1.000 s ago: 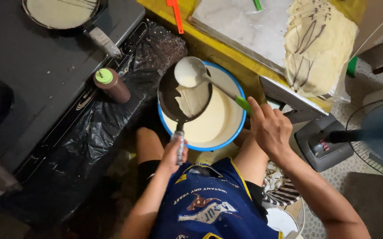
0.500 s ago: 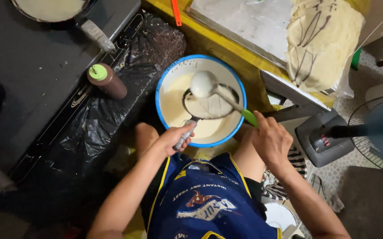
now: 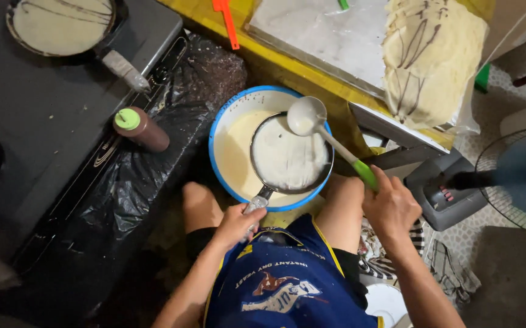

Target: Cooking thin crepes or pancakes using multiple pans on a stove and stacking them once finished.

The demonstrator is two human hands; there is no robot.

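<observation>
Brown squeeze bottle, green cap, left of blue-rimmed batter bowl.

- You wear a blue apron with yellow trim, printed graphic and lettering on the bib.
- Dark shorts under it.
- Arms bare, no sleeves, left hand and right hand ungloved.

Left hand grips handle of small frying pan, pan held level over blue-rimmed bowl of batter, its inside coated pale. Right hand holds green-handled ladle, scoop above pan's far edge. Brown squeeze bottle with green cap lies on black plastic sheet. Second pan of batter sits on dark stove. Stack of crepes on worktop.
</observation>
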